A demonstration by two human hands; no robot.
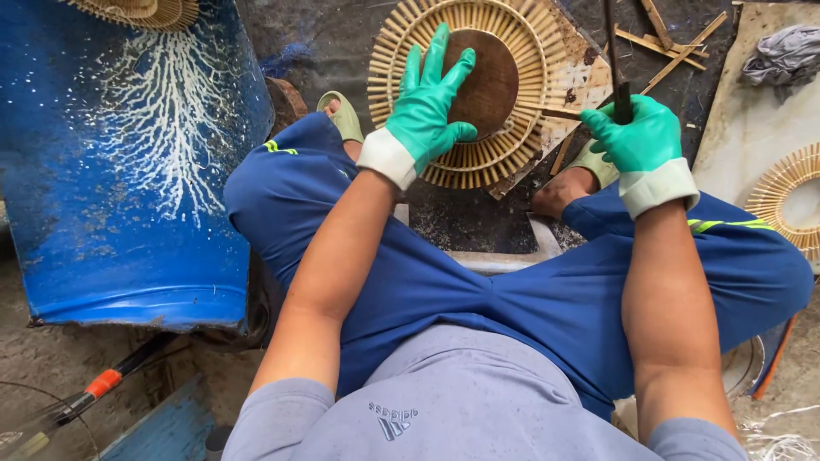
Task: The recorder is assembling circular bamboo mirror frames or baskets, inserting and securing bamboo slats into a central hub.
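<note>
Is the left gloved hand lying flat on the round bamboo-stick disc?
Yes, the left hand in its green glove rests with spread fingers on the round bamboo-stick disc, partly covering its dark wooden centre.

Three round bamboo-stick mats (478, 94) show, one blue barrel (128, 171), two green gloves (423, 107), one grey rag (786, 53) and two green sandals (343, 115)

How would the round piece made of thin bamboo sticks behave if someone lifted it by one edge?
The round bamboo piece is probably light, being thin sticks around a dark wooden disc. It likely holds flat, since the left hand presses on it without visible bending. The projecting stick ends look fragile and might snap. Being flat, it should not roll.
</note>
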